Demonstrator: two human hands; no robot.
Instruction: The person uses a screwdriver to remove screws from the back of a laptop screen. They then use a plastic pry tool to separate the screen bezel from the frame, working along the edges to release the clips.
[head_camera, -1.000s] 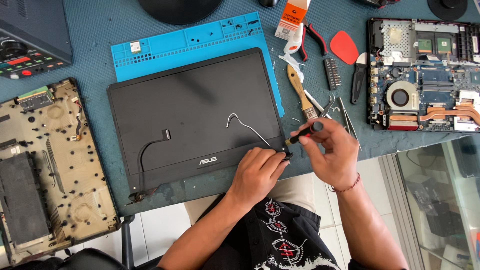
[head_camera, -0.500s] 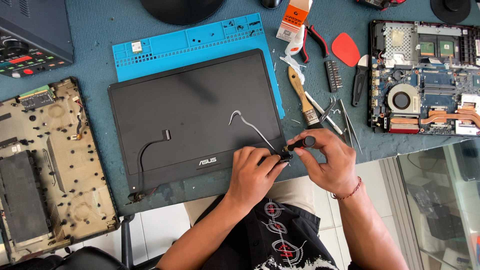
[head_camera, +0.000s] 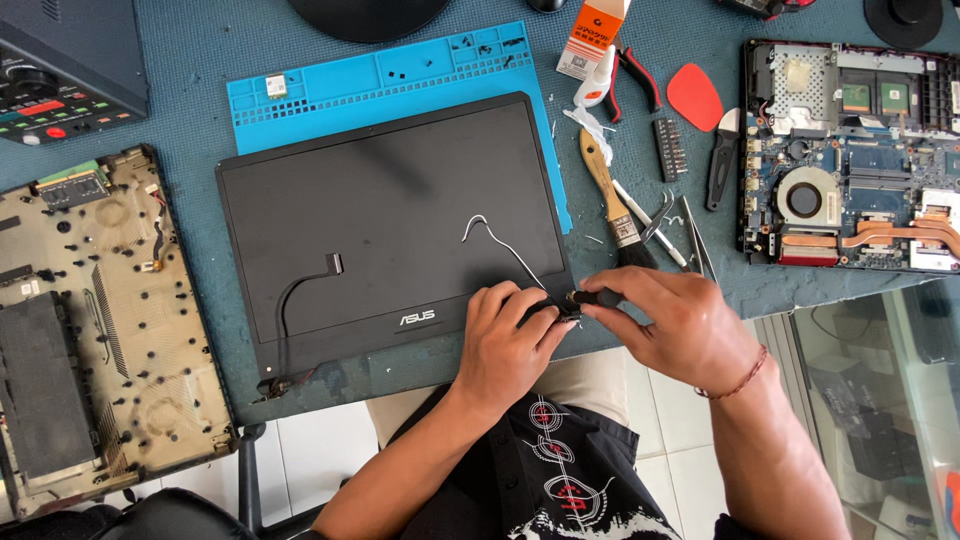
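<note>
A black laptop screen panel (head_camera: 390, 215) lies face up on the blue-grey table, with a flat cable (head_camera: 300, 290) at its left and a thin white wire (head_camera: 500, 240) curling over its right half. My left hand (head_camera: 510, 345) rests on the panel's near right corner, fingers pressing on the hinge area (head_camera: 560, 310). My right hand (head_camera: 670, 325) holds a small black screwdriver (head_camera: 595, 297) by its handle, its tip at that same corner. What lies under my fingers is hidden.
A blue work mat (head_camera: 380, 75) lies behind the panel. A laptop bottom cover (head_camera: 95, 320) sits at left, an open motherboard (head_camera: 860, 150) at right. A brush (head_camera: 610, 195), tweezers (head_camera: 695, 235), red pliers (head_camera: 640, 75), a red pick (head_camera: 695, 95) and a bit strip (head_camera: 668, 148) lie between.
My right hand has come down and leftward with the screwdriver to the panel's right corner. My left hand has closed in on the same corner.
</note>
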